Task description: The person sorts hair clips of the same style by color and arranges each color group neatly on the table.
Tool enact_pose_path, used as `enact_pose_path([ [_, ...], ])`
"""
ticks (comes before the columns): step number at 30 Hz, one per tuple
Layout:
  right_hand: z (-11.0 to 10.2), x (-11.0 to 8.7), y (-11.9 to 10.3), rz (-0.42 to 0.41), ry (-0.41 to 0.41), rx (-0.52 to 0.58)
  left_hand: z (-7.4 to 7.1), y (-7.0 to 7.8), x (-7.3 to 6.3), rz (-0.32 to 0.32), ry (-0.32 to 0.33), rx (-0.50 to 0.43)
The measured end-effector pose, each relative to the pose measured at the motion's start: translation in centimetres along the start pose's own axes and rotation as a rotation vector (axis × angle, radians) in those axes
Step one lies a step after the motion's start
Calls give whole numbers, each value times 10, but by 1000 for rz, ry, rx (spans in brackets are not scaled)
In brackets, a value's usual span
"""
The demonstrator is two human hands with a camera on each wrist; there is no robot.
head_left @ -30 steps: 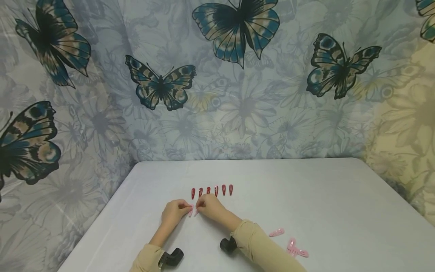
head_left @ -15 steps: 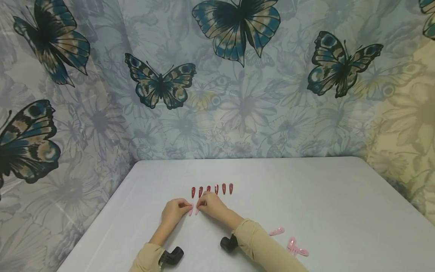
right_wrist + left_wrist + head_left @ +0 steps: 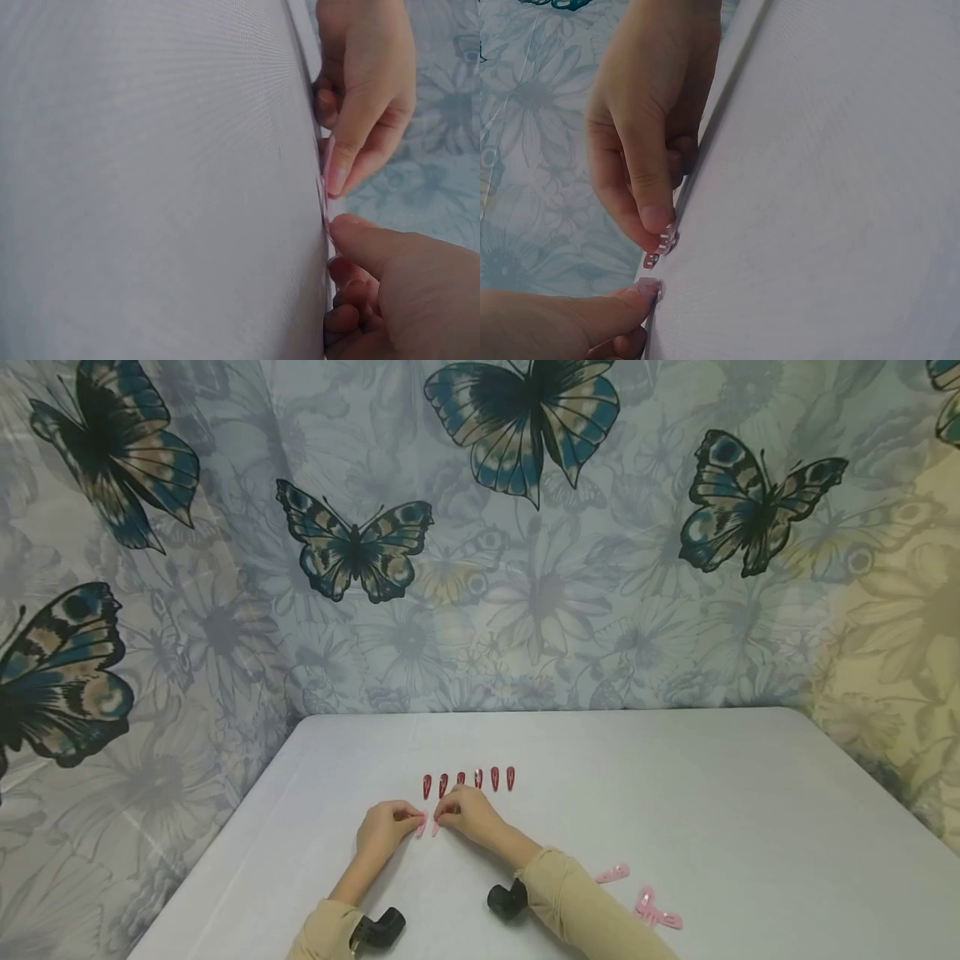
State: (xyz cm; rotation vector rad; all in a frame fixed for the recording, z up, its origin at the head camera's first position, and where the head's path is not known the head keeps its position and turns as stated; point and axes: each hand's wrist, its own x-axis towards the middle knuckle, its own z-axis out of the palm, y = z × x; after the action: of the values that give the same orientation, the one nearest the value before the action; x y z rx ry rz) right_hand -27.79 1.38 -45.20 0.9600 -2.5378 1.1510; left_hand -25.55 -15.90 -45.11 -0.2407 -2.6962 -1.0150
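Two pink snap hair clips lie side by side on the white table, below a row of red ones. My left hand (image 3: 381,831) pinches the left pink hair clip (image 3: 422,827) between thumb and fingertips; its end also shows in the left wrist view as a pink hair clip (image 3: 649,286). Close on the right, my right hand (image 3: 471,817) pinches the other pink hair clip (image 3: 435,829), whose upper part the fingers cover. The right wrist view has both hands almost meeting, with thumbs toward the tabletop.
Several red snap hair clips (image 3: 495,778) stand in a row just beyond the hands. A loose pink clip (image 3: 613,872) and a small overlapping pile of pink clips (image 3: 647,902) lie near the right forearm. Butterfly-patterned cloth (image 3: 540,610) hangs behind the white table (image 3: 675,777).
The right hand and its pink clip have shifted very slightly right. The left hand stays in place, and the other clips lie as before.
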Motion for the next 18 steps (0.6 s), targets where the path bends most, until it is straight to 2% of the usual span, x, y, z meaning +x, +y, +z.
enact_pose_path([
  [5, 2, -1, 2, 0, 15, -10, 0, 0, 0, 0, 8, -5],
  [13, 3, -1, -1, 20, -9, -33, 1, 1, 1, -3, 20, 2],
  [18, 3, -3, 2, -16, 33, -5, 1, 0, 0, 17, 27, 3],
])
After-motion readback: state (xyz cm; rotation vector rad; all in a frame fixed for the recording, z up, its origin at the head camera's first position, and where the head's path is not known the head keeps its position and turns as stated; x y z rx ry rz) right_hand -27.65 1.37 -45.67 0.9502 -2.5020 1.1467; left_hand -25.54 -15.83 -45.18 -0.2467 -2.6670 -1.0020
